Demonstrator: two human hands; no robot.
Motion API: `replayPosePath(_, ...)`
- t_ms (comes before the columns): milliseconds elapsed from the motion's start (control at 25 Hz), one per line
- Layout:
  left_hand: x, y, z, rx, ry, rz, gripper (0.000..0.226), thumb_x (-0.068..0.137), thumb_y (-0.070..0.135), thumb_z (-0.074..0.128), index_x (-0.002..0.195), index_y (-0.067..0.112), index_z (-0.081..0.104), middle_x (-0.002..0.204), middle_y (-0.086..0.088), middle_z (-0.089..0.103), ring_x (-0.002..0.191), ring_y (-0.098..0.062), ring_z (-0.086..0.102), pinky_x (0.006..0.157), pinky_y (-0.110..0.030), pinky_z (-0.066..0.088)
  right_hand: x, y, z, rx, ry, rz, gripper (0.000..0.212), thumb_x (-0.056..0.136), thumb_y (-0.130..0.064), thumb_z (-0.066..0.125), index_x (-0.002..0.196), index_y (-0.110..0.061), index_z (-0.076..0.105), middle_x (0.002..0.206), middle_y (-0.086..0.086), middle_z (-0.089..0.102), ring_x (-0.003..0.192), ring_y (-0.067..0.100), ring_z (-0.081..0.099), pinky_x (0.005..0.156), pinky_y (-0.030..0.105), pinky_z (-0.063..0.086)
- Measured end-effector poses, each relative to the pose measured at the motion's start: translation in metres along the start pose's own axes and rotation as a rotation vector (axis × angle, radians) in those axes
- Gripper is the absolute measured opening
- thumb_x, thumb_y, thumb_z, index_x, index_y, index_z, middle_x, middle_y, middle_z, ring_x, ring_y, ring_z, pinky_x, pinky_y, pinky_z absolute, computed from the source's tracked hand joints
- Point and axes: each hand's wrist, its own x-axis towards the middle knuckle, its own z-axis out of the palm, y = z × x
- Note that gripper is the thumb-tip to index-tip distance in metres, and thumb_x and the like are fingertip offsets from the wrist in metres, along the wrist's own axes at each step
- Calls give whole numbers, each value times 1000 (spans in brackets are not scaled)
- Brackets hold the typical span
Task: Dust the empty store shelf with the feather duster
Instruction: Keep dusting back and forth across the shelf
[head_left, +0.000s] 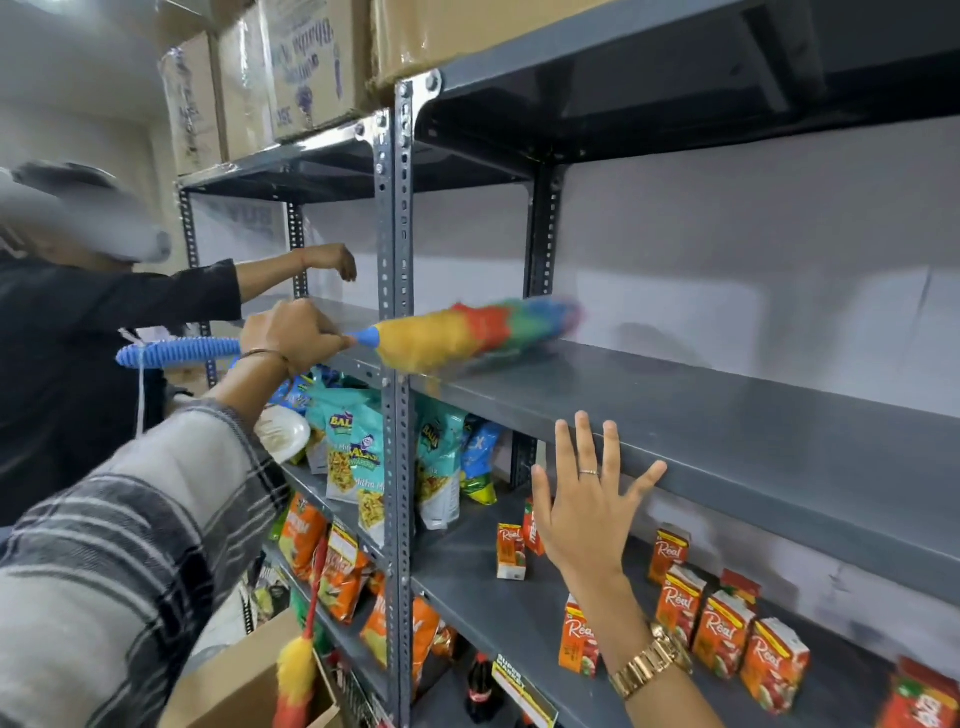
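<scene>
A: Feather duster (457, 332) — where have you got it?

B: It's in your left hand (293, 335). Your fingers are wrapped tight around the blue ribbed handle near where it meets the head, and the handle's tail end sticks out to the left behind your wrist. The multicoloured head lies on the front left part of the empty grey shelf (701, 415), blurred, just right of the perforated metal upright (397, 260).

A: And your other hand?

B: Your right hand (587, 504) is open, fingers spread, holding nothing. The fingertips reach up over the front lip of that same shelf; whether they touch it, you can't tell from this angle.

A: What else is around you?

B: Red juice cartons (727, 634) stand on the shelf below, and snack packets (343, 452) fill the bay to the left. A second duster (296, 670) stands in a cardboard box (234, 686) lower left. Another person (78, 364) in a dark sleeve reaches into the left bay.
</scene>
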Motion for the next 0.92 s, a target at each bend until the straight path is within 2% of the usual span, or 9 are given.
replayPosePath(120, -3, -22, -1, -1, -124, -9, 37, 79, 52, 62, 91, 21, 78, 90, -11, 73, 80, -28, 61, 70, -29, 45, -3, 3, -1, 6, 1, -20, 54, 89, -37, 34, 132, -9, 50, 141, 11, 44, 134, 29, 24, 103, 62, -12)
replayPosePath(320, -1, 31, 1, -42, 57, 20, 40, 79, 54, 61, 94, 20, 77, 92, -12, 72, 85, -32, 65, 71, -32, 48, -5, 8, -4, 11, 7, -26, 55, 89, -39, 35, 133, -10, 49, 142, 11, 43, 135, 27, 22, 106, 58, -11)
replayPosePath(400, 0, 41, 4, -287, -103, 106, 32, 76, 48, 69, 88, 19, 78, 72, -5, 72, 68, -26, 61, 58, -25, 45, -7, 13, -8, 30, 33, -1, 55, 88, -39, 36, 133, -10, 49, 141, 11, 44, 135, 28, 23, 107, 56, -10)
replayPosePath(480, -6, 53, 6, -415, -359, 165, 23, 76, 37, 73, 68, 15, 76, 44, 4, 59, 46, -14, 49, 41, -16, 38, -7, 23, -15, 41, 68, 29, 55, 88, -39, 37, 131, -9, 50, 136, 14, 49, 131, 31, 27, 107, 56, -6)
replayPosePath(560, -2, 73, 14, -317, -428, 224, 32, 78, 36, 71, 67, 7, 76, 51, -2, 59, 49, -15, 49, 49, -21, 42, -5, 34, -24, 20, 103, 49, 55, 89, -40, 36, 131, -7, 49, 135, 16, 49, 129, 34, 28, 107, 56, -6)
replayPosePath(640, 1, 103, 14, -266, -321, 257, 36, 78, 44, 67, 75, 10, 78, 70, -9, 66, 66, -23, 57, 62, -29, 46, -2, 44, -33, -5, 131, 76, 57, 92, -43, 31, 135, -8, 43, 142, 14, 41, 134, 32, 20, 108, 52, -12)
replayPosePath(720, -1, 130, 13, -272, -201, 328, 30, 77, 45, 66, 78, 18, 78, 75, -7, 68, 70, -26, 59, 60, -28, 43, -2, 53, -40, -37, 153, 85, 57, 95, -46, 24, 137, -9, 38, 145, 13, 37, 136, 30, 17, 107, 51, -15)
replayPosePath(840, -5, 158, 20, -416, -350, 485, 26, 78, 36, 70, 79, 12, 78, 58, -2, 60, 56, -17, 51, 51, -24, 35, -9, 69, -50, -86, 183, 103, 58, 93, -43, 30, 139, -10, 34, 147, 12, 33, 138, 30, 15, 107, 53, -16)
replayPosePath(920, -9, 177, 30, -364, -399, 539, 28, 77, 39, 71, 79, 12, 78, 61, -1, 63, 60, -16, 56, 55, -24, 41, -12, 82, -59, -109, 224, 130, 57, 93, -43, 31, 140, -10, 36, 148, 12, 32, 138, 31, 15, 107, 54, -15)
